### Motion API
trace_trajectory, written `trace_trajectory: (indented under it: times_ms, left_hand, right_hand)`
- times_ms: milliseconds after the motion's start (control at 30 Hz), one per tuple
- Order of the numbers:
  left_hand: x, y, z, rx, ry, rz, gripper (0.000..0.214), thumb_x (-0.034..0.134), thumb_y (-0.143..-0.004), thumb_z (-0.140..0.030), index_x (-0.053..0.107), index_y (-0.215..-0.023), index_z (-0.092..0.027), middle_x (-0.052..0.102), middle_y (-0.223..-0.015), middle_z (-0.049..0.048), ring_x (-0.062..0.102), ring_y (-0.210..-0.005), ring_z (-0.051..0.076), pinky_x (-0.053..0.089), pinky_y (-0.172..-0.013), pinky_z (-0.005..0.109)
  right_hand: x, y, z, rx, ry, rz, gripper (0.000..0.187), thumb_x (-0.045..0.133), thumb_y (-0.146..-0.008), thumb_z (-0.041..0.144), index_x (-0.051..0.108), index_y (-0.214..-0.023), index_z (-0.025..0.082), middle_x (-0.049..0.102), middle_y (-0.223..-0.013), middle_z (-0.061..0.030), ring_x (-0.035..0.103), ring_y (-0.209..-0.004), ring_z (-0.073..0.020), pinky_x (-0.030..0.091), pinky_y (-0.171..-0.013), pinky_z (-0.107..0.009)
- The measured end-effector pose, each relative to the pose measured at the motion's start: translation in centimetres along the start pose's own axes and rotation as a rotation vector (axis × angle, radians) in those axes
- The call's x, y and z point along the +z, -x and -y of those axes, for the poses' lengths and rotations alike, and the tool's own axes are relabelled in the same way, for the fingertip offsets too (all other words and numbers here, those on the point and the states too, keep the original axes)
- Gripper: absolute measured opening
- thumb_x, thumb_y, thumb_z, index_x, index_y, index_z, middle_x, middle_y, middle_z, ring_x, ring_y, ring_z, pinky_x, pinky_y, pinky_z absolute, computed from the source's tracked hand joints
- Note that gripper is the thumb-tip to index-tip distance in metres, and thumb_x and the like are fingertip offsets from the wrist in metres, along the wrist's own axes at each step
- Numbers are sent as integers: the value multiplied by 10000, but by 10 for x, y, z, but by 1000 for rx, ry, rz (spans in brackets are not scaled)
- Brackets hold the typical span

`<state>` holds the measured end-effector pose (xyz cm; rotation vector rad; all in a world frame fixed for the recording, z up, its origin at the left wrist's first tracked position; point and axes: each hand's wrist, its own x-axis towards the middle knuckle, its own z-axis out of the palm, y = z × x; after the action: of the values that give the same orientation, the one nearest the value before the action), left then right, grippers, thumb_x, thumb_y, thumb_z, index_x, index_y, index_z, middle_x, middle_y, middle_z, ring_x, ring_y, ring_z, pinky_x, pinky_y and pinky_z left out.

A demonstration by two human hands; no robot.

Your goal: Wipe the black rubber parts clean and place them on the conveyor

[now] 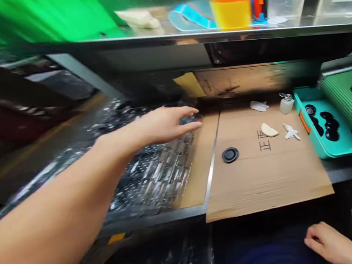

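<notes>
My left hand [166, 124] reaches forward over a clear plastic tray of small dark parts [155, 175], fingers stretched out and apart, fingertips at the tray's far right corner. It holds nothing. My right hand [333, 243] rests low at the bottom right, below the bench edge, fingers loosely curled; what they hold, if anything, is hidden. A black round disc [230, 154] lies on a sheet of cardboard [260, 182] between the two hands.
On the cardboard lie a white wedge-shaped piece [268, 130], crumpled white scraps [291, 131] and a small pump bottle [286, 103]. A teal tray [337, 146] with black discs sits at right beside a green ribbed mat [346, 100]. A shelf above carries a yellow cup [231, 13].
</notes>
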<state>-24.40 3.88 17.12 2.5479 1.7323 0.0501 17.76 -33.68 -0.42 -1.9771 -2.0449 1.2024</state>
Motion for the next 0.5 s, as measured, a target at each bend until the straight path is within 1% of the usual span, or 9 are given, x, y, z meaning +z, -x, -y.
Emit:
trace_trajectory:
  times_ms: [33,100,167,200,300,367,400,467,500]
  left_hand:
    - [9,-2,-19,32,14,35,769,543,-879,-732,600,-1463,-235,723,-1344,67,675,-1231,310,476,-1092,396]
    - [27,-6,-61,75,45,82,739,560,-872,-712,613,-1450,-256,735,-1327,80,692,-1211,319,504,-1046,398]
    - [45,-11,-103,124,103,103,709,579,-868,-690,623,-1438,-270,731,-1340,82,691,-1222,316,513,-1025,386]
    - [54,-13,-122,156,138,112,691,585,-870,-675,630,-1429,-272,732,-1339,81,692,-1223,312,517,-1016,378]
    - [69,-17,-168,279,205,134,631,570,-891,-653,659,-1386,-272,757,-1288,78,712,-1184,310,534,-971,376]
    - [69,-21,-189,354,217,127,575,555,-907,-642,689,-1336,-283,780,-1229,68,733,-1132,307,548,-929,378]
    - [65,-25,-199,386,226,117,546,552,-912,-634,704,-1305,-286,791,-1194,63,743,-1101,302,553,-908,376]
    - [51,-37,-221,432,260,87,497,549,-924,-607,733,-1241,-271,808,-1121,61,757,-1042,290,562,-875,371]
    - [42,-45,-235,460,287,68,479,545,-932,-591,746,-1207,-255,811,-1089,65,760,-1014,282,564,-865,368]
  right_hand:
    - [-11,-2,7,-60,-24,22,242,592,-987,407,765,-868,286,734,-835,-28,700,-798,-216,560,-749,-324]
    - [-42,-27,27,-227,-45,-34,248,529,-1017,382,755,-1063,289,751,-970,-39,694,-889,-208,533,-831,-320]
    - [-77,-73,51,-327,23,-180,279,477,-1039,346,737,-1102,265,735,-1014,-56,669,-924,-205,505,-867,-323]
    - [-93,-102,63,-331,69,-287,286,462,-1041,324,723,-1133,253,724,-1060,-67,654,-959,-211,494,-890,-332]
    - [-125,-190,89,-251,182,-571,429,547,-1012,339,592,-1419,211,566,-1446,-144,522,-1283,-275,403,-1089,-404]
    - [-136,-239,94,-199,254,-592,568,627,-969,394,531,-1497,209,441,-1569,-175,444,-1355,-335,340,-1139,-486]
    - [-138,-259,92,-195,272,-577,577,633,-962,394,527,-1501,218,440,-1567,-172,447,-1336,-338,341,-1127,-497]
    - [-138,-287,86,-209,273,-557,446,571,-988,370,612,-1403,210,542,-1460,-153,469,-1277,-318,360,-1093,-479]
    - [-136,-295,82,-215,270,-585,402,545,-995,354,644,-1353,199,582,-1404,-149,476,-1254,-311,366,-1082,-467]
